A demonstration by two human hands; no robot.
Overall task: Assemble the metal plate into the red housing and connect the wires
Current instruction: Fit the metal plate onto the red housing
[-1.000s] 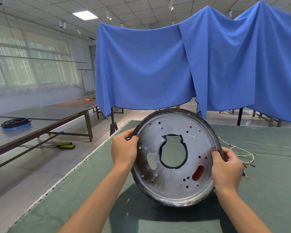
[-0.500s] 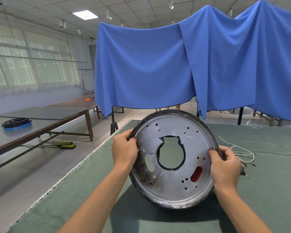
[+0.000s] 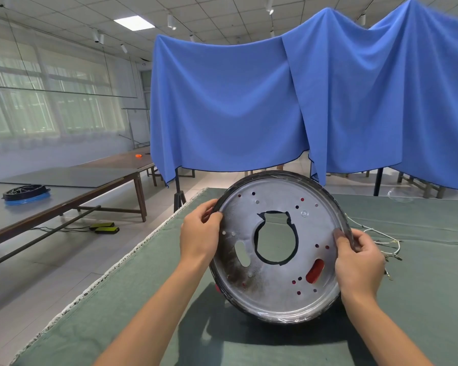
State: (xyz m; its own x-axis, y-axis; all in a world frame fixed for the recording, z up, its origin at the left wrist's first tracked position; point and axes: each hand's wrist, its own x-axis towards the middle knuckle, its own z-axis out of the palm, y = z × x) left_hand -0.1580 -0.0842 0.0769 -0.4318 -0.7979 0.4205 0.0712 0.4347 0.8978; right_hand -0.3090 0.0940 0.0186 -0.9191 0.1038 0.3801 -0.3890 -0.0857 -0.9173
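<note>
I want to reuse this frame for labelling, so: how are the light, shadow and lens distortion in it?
Head view: even light from a ceiling panel and hazy windows; the metal plate, gripped by the left hand and right hand, shows only a dull sheen and casts a soft shadow on the green cloth; wide-angle bending at the edges; focus sharp.

Two bare forearms reach in from the bottom edge, with no sleeve showing on either arm up to where the picture cuts them off. The left hand [image 3: 200, 237] and the right hand [image 3: 360, 262] wear neither gloves, rings, nor a watch or wristband. The visible fingernails are short and unpainted.
</note>
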